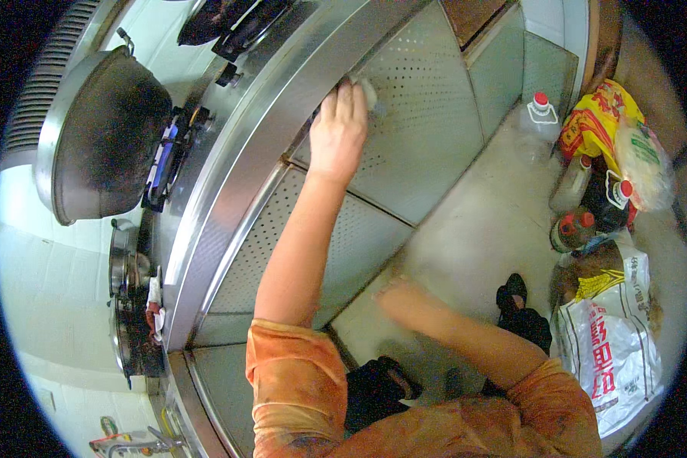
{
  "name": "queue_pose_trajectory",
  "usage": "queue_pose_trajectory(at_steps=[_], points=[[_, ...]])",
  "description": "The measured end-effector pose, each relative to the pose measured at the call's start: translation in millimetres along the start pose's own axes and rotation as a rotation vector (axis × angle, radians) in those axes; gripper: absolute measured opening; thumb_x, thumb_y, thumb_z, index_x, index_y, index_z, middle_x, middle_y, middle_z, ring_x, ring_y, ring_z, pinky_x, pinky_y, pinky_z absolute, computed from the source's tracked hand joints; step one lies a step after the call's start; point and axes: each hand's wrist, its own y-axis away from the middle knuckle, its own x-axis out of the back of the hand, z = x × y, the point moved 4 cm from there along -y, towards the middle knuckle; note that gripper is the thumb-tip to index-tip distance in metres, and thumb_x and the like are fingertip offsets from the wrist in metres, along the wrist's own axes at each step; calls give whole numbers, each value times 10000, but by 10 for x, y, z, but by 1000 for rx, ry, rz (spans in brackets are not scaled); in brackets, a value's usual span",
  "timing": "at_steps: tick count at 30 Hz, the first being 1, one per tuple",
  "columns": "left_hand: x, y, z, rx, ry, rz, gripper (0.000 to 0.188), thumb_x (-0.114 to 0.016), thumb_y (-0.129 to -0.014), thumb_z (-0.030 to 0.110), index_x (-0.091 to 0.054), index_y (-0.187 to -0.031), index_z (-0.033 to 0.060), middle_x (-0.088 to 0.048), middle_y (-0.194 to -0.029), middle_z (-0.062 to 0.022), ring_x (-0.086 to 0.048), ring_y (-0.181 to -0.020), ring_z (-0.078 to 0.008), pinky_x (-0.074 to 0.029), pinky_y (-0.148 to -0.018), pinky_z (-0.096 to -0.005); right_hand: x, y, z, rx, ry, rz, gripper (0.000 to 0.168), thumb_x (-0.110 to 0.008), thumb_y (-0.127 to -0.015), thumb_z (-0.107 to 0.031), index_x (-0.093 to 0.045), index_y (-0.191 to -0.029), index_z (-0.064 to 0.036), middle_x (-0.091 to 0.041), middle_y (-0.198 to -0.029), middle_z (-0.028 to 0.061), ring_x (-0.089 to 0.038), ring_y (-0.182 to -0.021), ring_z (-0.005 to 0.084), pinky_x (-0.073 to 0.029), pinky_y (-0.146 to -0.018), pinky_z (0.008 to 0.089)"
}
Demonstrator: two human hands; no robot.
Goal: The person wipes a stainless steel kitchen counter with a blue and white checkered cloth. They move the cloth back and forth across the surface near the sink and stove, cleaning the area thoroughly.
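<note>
My left hand (339,129) reaches up to the top of a perforated metal cabinet door (423,103), just under the steel counter's edge. A pale cloth or scrubbing pad (368,94), blurred, sticks out past its fingertips and lies against the panel. The back of the hand hides most of the pad. Lower down, my right hand (399,295) hangs over the tiled floor (458,240), apart from the doors. It is blurred, and whether its fingers are curled cannot be told.
A large metal pot (106,137) stands on the stove above the steel counter (263,149). More pans (129,320) sit further along. On the floor at right are a clear plastic jug (538,126), a yellow bag (598,123), a dark bottle (572,231) and a white printed sack (607,355).
</note>
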Motion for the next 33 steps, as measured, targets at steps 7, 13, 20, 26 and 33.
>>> queue_pose_trajectory(at_steps=[7,13,20,26,33], points=[[425,884,-353,19,-36,-159,479,-543,-777,37,-512,-1252,-12,-516,-1306,-148,-515,-1165,-295,-449,-976,-354,-20,197,86,0,-63,129,217,-570,-800,-93,-633,-1006,-73,-666,-942,119,-637,-944,288,-494,-822,425],[729,1488,-527,217,8,-290,515,-525,-769,-26,-493,-1283,-10,-532,-1285,-169,-519,-1172,-340,-435,-1001,-383,-97,263,86,22,-125,301,137,-564,-756,-95,-680,-775,-25,-680,-820,166,-657,-812,326,-505,-769,458],[751,1625,-534,319,-29,-208,492,-518,-777,-57,-510,-1267,-5,-552,-1254,-188,-557,-1108,-377,-466,-964,-415,-131,226,126,-26,-84,125,110,-609,-738,-82,-666,-826,-50,-677,-827,141,-663,-777,307,-518,-677,426],[437,1073,-251,228,-176,-187,440,-535,-801,22,-510,-1235,-47,-547,-1231,-205,-544,-1110,-353,-464,-952,-395,-68,316,104,72,-95,324,116,-599,-720,-112,-693,-701,-46,-674,-723,155,-668,-699,326,-516,-589,448],[458,931,-188,251,-199,-236,451,-562,-785,12,-519,-1234,-11,-547,-1213,-175,-531,-1113,-353,-479,-930,-372,45,444,216,3,-132,416,100,-608,-700,-113,-667,-657,-45,-653,-672,153,-660,-677,321,-507,-588,461]])
